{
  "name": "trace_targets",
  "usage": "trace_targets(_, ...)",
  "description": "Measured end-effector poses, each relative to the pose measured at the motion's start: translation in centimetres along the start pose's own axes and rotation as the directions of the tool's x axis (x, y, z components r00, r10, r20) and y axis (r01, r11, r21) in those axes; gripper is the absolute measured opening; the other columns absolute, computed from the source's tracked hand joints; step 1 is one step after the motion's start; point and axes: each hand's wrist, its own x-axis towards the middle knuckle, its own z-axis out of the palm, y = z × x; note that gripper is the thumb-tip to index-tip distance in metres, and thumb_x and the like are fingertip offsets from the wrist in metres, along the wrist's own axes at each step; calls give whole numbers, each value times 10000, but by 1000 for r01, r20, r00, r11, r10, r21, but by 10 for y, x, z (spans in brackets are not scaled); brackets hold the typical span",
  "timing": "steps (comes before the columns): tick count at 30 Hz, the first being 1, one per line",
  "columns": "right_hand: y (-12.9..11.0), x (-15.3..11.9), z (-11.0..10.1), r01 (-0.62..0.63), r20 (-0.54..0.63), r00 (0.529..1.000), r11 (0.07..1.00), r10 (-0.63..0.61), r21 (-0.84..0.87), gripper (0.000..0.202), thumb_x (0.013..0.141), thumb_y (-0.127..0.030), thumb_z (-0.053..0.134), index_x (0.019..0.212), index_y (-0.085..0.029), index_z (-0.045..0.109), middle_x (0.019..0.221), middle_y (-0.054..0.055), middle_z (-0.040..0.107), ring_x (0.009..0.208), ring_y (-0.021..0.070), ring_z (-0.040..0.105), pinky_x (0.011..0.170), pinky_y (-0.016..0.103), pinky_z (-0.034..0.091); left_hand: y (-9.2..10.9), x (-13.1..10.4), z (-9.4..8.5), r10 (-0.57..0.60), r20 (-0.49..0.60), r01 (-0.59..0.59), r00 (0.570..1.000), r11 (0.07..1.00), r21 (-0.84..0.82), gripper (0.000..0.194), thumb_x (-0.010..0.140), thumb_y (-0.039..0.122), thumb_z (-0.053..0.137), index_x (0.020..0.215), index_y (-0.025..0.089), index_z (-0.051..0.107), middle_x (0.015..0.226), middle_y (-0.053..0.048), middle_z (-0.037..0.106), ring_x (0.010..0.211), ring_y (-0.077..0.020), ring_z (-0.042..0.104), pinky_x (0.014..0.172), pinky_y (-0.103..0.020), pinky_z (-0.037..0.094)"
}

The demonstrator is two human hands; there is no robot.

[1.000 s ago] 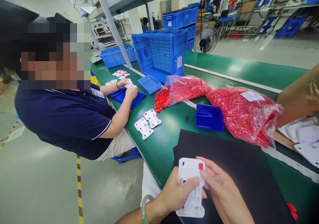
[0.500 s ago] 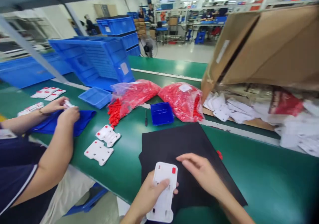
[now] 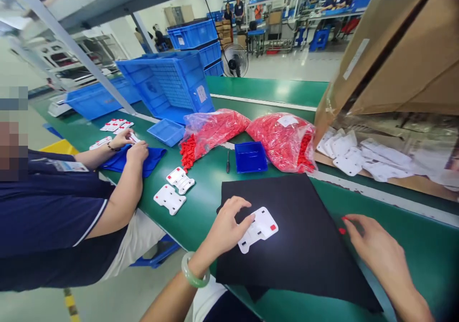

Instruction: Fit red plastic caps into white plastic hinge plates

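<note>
A white plastic plate (image 3: pixel 255 227) with dark slots and one red piece in a corner lies on a black mat (image 3: pixel 287 272). My left hand (image 3: pixel 227 226) is at its left side, fingers apart, with the thumb over the plate's edge. Right of the mat, my right hand (image 3: pixel 380 250) has its fingertips closed at a small red piece (image 3: pixel 344 218). Just below them, a second red piece (image 3: pixel 342 231) rests by the mat's edge.
Two clear bags of red pieces (image 3: pixel 218 130) lie behind the mat, near a dark blue tray (image 3: pixel 251 158) and a screwdriver (image 3: pixel 227 162). A cardboard box (image 3: pixel 394 69) with white plates stands right. At left, a co-worker's hands (image 3: pixel 136 147) hold a white part.
The white plate has gone from my left hand's grip onto the mat, turned sideways. My right hand has moved right to the red pieces. The view has shifted left.
</note>
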Motion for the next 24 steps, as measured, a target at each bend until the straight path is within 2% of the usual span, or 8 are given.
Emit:
trace_targets(2, -26, -14, -7, 37, -28, 999, 997, -35, 63, 295, 823, -485, 473, 952, -276, 637, 944, 83, 709, 711, 277, 652, 583, 382, 461, 7, -17, 9, -69, 64, 78, 996, 983, -165, 204, 881, 325, 555, 944, 172, 675, 967, -67, 644, 902, -192, 575, 833, -298, 433)
trace_targets(4, -59, -32, -10, 269, -27, 962, 935, -270, 232, 231, 849, -449, 508, 951, -284, 634, 978, 62, 700, 789, 249, 657, 699, 370, 496, 10, -31, 23, -135, 173, 191, 976, 910, -367, 241, 880, 361, 567, 903, 154, 688, 873, -65, 662, 830, -175, 590, 784, -284, 450)
trace_targets(6, -92, -51, -9, 491, -6, 852, 795, -524, 356, 157, 875, -368, 530, 943, -273, 635, 980, 59, 692, 889, 238, 645, 803, 355, 493, 9, -41, 37, -170, 250, 285, 953, 781, -555, 274, 838, 389, 631, 919, 135, 690, 815, -62, 665, 773, -161, 595, 732, -274, 468)
trace_targets(8, -117, -66, -4, 576, 33, 761, 699, -647, 423, 118, 886, -295, 543, 953, -273, 637, 952, 47, 690, 891, 217, 640, 796, 325, 498, 5, -47, 47, -210, 257, 332, 943, 648, -685, 298, 793, 398, 686, 892, 117, 687, 759, -54, 656, 706, -139, 589, 665, -252, 476)
trace_targets(10, -131, -76, 0, 574, 67, 732, 667, -678, 475, 106, 883, -265, 561, 954, -273, 640, 923, 37, 691, 851, 201, 643, 748, 300, 509, 0, -50, 50, -264, 253, 361, 931, 546, -756, 286, 757, 382, 725, 812, 103, 686, 715, -51, 652, 644, -117, 581, 612, -228, 474)
trace_targets(16, -137, -81, 2, 373, 192, 742, 634, -642, 677, 150, 904, -273, 548, 993, -295, 667, 981, 22, 685, 901, 182, 656, 790, 251, 519, -11, -52, 40, -315, 424, 502, 849, 235, -832, 296, 655, 346, 790, 721, 79, 680, 590, -32, 606, 472, -77, 536, 457, -186, 446)
trace_targets(20, -139, -77, -2, 302, 326, 694, 671, -641, 677, 169, 912, -289, 540, 1016, -315, 672, 992, 14, 682, 894, 177, 658, 785, 242, 524, -16, -52, 36, -289, 444, 513, 848, 234, -826, 296, 641, 337, 793, 707, 71, 681, 588, -46, 612, 477, -83, 548, 429, -177, 451)
trace_targets(24, -149, -68, -10, 492, 288, 604, 632, -743, 599, 194, 905, -256, 546, 1044, -311, 670, 942, 28, 684, 853, 185, 651, 738, 264, 530, -18, -52, 33, -293, 416, 491, 861, 262, -831, 266, 627, 310, 794, 679, 77, 678, 556, -40, 603, 467, -83, 537, 386, -161, 436)
